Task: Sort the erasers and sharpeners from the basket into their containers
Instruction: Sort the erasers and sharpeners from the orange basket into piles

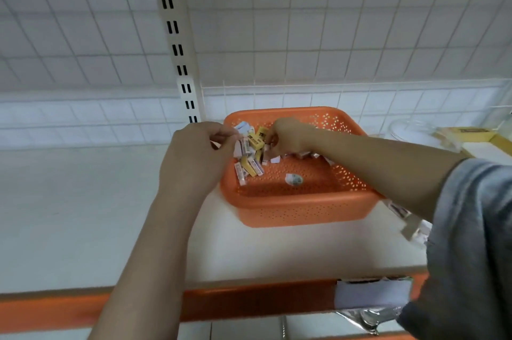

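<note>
The white shelf (277, 251) with its orange front edge carries an orange perforated basket (299, 201) toward the right, with the wire grid backing behind it. At the far right of the shelf stand a clear container (410, 132) and a yellow box (468, 136); both are blurred, and I cannot tell what either holds.

Inside the basket a heap of erasers (250, 156) in yellow and white sleeves lies against the far left corner and along the far side. A single small rounded item (294, 179), possibly a sharpener, sits alone on the basket floor near the middle.

Both hands are over that heap. The left hand (194, 156) reaches in across the basket's left rim, its fingers (221, 136) curled; they seem to pinch something small, but what it is cannot be made out. The right hand (285, 137) comes in from the right, fingers bent down into the pile, closing on one of the erasers.

Judging by the heap, sorting is well short of finished: many erasers remain in the basket, and the lone rounded piece has not been moved. A few small packets (399, 209) lie on the shelf to the right of the basket, partly hidden by the right forearm.
</note>
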